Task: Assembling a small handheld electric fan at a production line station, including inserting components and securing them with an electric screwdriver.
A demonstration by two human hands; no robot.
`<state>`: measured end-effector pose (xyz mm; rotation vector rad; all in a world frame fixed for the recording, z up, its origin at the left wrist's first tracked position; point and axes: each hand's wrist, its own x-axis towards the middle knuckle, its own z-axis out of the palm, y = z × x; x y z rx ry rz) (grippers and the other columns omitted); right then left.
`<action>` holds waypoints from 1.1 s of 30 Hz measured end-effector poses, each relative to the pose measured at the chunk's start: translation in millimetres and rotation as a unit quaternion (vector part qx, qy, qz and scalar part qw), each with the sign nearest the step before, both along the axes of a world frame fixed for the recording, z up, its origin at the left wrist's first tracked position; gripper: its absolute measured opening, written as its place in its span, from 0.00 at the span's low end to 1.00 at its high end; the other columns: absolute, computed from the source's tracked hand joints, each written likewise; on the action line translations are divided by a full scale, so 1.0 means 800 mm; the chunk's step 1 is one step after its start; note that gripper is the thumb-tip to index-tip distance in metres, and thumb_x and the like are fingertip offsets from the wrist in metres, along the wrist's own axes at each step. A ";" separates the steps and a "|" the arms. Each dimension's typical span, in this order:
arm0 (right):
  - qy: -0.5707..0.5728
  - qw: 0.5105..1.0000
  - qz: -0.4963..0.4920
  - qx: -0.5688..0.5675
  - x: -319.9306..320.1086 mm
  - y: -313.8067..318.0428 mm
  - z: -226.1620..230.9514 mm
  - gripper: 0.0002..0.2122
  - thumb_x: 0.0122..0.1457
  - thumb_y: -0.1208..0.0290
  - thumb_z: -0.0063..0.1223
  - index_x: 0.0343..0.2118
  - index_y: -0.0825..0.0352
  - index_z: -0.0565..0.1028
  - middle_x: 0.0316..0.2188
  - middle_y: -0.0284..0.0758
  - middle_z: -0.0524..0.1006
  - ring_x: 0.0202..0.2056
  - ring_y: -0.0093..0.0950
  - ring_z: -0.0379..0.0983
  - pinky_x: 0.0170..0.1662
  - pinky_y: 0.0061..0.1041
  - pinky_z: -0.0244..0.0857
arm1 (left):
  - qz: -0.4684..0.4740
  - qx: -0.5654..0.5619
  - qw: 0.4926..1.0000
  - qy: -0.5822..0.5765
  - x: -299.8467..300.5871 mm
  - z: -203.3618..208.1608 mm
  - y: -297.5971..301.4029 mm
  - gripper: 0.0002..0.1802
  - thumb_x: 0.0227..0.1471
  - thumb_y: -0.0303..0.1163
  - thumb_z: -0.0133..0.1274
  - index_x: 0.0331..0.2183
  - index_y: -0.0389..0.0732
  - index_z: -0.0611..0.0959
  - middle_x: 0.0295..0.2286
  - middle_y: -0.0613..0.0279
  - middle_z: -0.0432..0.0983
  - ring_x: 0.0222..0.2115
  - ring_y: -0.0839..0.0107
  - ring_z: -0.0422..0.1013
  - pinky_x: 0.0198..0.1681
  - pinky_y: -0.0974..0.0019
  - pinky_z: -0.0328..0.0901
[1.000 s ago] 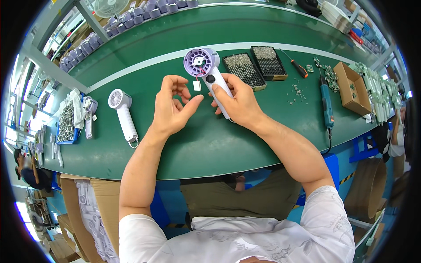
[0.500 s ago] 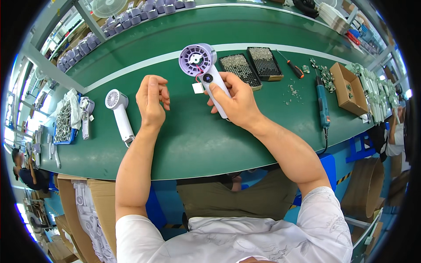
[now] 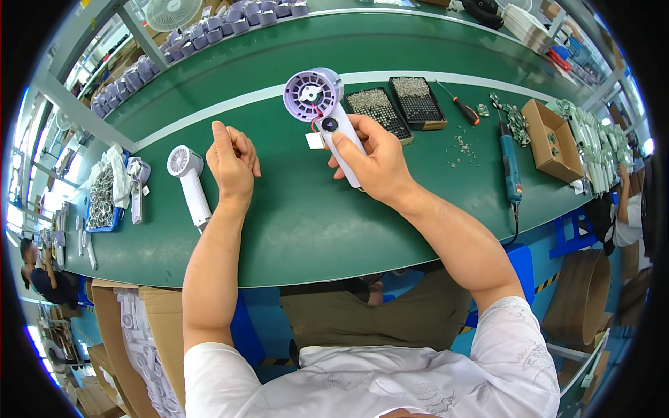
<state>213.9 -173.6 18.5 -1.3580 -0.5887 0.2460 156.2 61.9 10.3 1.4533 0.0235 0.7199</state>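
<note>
A handheld fan with a lilac round head and a white handle is in my right hand. The fingers wrap its handle and the thumb lies beside a small round black display. The head's vented side, with a white hub, faces up. Thin red and black wires and a white tab stick out at the neck. My left hand hovers to the left of the fan with nothing visible in it, its fingers loosely curled and the thumb raised apart. Nearest to it, a second handheld fan lies on the green table.
Two black trays of small parts stand behind my right hand. Further right are a screwdriver, an electric screwdriver, circuit boards and a cardboard box. At left sits a blue tray of metal pieces. Lilac housings line the far side.
My left hand has moved slightly left and turned, its fingers curling more and its thumb standing up. The right hand holds the fan almost still; the mark on the display differs.
</note>
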 end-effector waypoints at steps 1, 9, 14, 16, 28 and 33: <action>-0.001 1.000 0.000 0.000 -0.001 0.001 0.000 0.16 0.65 0.69 0.53 0.51 0.75 0.73 0.35 0.35 0.80 0.30 0.20 0.77 0.29 0.23 0.75 | -0.003 -0.002 1.000 -0.004 -0.001 0.000 0.001 0.34 0.72 0.55 0.31 0.19 0.43 0.65 0.12 0.68 0.56 0.10 0.78 0.52 0.11 0.72 0.52; 0.000 1.000 0.013 0.010 -0.003 -0.002 0.001 0.16 0.66 0.70 0.52 0.51 0.76 0.72 0.35 0.36 0.80 0.30 0.20 0.77 0.29 0.23 0.75 | -0.006 -0.004 1.000 -0.004 0.001 0.000 -0.001 0.35 0.72 0.55 0.31 0.18 0.42 0.64 0.12 0.68 0.55 0.10 0.77 0.51 0.10 0.72 0.51; 0.011 0.999 0.020 0.030 -0.004 -0.002 0.003 0.16 0.67 0.69 0.52 0.52 0.76 0.72 0.35 0.36 0.80 0.30 0.21 0.77 0.29 0.23 0.76 | -0.005 -0.001 1.000 0.000 0.000 0.001 -0.003 0.35 0.72 0.55 0.31 0.18 0.42 0.64 0.11 0.67 0.55 0.10 0.77 0.52 0.10 0.72 0.51; 0.015 0.999 0.026 0.039 -0.004 -0.001 0.001 0.17 0.67 0.69 0.52 0.52 0.76 0.71 0.35 0.36 0.80 0.31 0.21 0.77 0.29 0.23 0.76 | -0.008 0.002 1.000 -0.001 0.000 0.001 -0.003 0.35 0.72 0.55 0.31 0.18 0.42 0.64 0.11 0.67 0.55 0.10 0.77 0.52 0.10 0.72 0.51; 0.007 0.996 0.001 0.092 0.000 0.002 -0.004 0.17 0.68 0.69 0.50 0.54 0.76 0.69 0.37 0.38 0.79 0.32 0.22 0.78 0.34 0.25 0.77 | -0.015 0.080 0.997 -0.001 -0.006 -0.007 -0.014 0.26 0.70 0.43 0.43 0.20 0.41 0.68 0.15 0.70 0.62 0.13 0.81 0.56 0.13 0.74 0.51; -0.018 0.996 0.008 0.090 0.010 0.014 -0.021 0.16 0.71 0.71 0.47 0.57 0.76 0.67 0.43 0.39 0.79 0.40 0.23 0.78 0.43 0.25 0.76 | 0.014 0.237 0.971 -0.034 -0.002 -0.012 -0.065 0.15 0.52 0.29 0.69 0.32 0.37 0.77 0.14 0.77 0.60 0.16 0.88 0.54 0.19 0.77 0.48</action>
